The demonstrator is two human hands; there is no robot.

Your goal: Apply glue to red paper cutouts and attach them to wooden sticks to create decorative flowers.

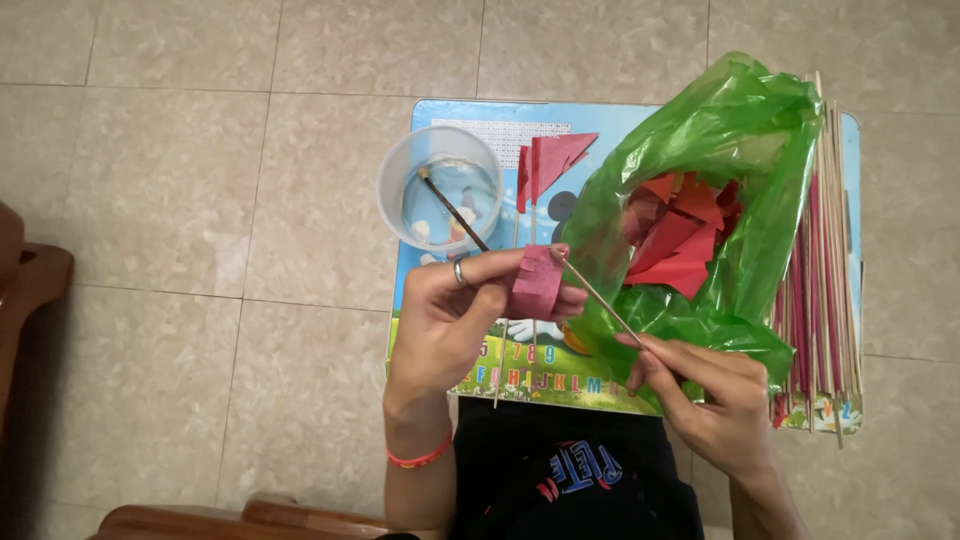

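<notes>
Two hands over the near edge of the small picture-printed desk (440, 115). I see the left hand (450, 310) closed around a pink-red piece of paper (537, 282), curled between thumb and fingers; a ring on one finger, an orange band at the wrist. Right hand (715, 400) pinches the near end of a thin wooden stick (597, 297), fingers narrow; the stick slants up and left, and its far tip meets the paper at the paper's upper right edge.

Far left corner of the desk: clear plastic cup (440, 190) overhanging the left edge, holding clear liquid with a few pale lumps at the bottom and a brush (455, 212) leaning inside. Just right of the cup, a finished red paper flag (552, 160) on a stick, lying toward the far edge, with more sticks running beneath the left hand.

Right half of the desk: crumpled green plastic bag (740, 140), open, with folded red paper pieces (680, 240) inside. Along the right edge, a bundle of bare sticks (825, 290), some tinted pink, lying near to far.
</notes>
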